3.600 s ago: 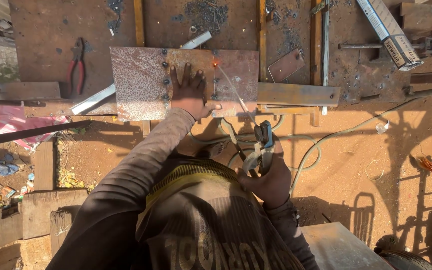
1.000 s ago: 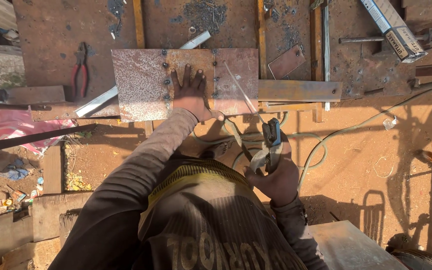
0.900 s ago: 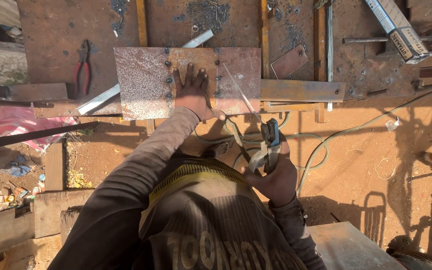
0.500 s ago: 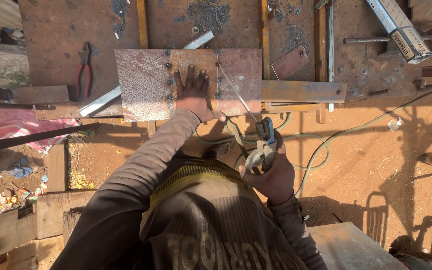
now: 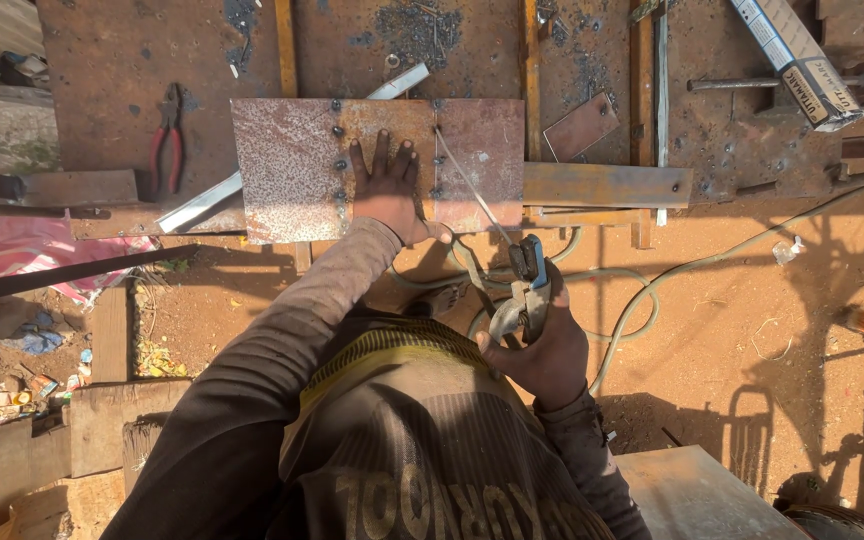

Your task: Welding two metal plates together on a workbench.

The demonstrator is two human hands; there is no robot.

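Rod tip raised onto plate, left hand spread flat, right hand gripping electrode holder.

Left arm extended forward and up from the shoulder, elbow nearly straight, long dark sleeve down to the wrist. Left hand lies palm down, flat, fingers spread and pointing away from the body, thumb angled out toward the right hand's side. Nothing gripped; the palm presses on the surface beneath it.

Right arm bent sharply at the elbow, forearm drawn in close to the torso, sleeve cuff at the wrist. Right hand sits nearer the body than the left hand and to its right, well apart from it. Fingers curled in a closed fist grip around a handle, knuckles facing up, thumb wrapped on the inner side.
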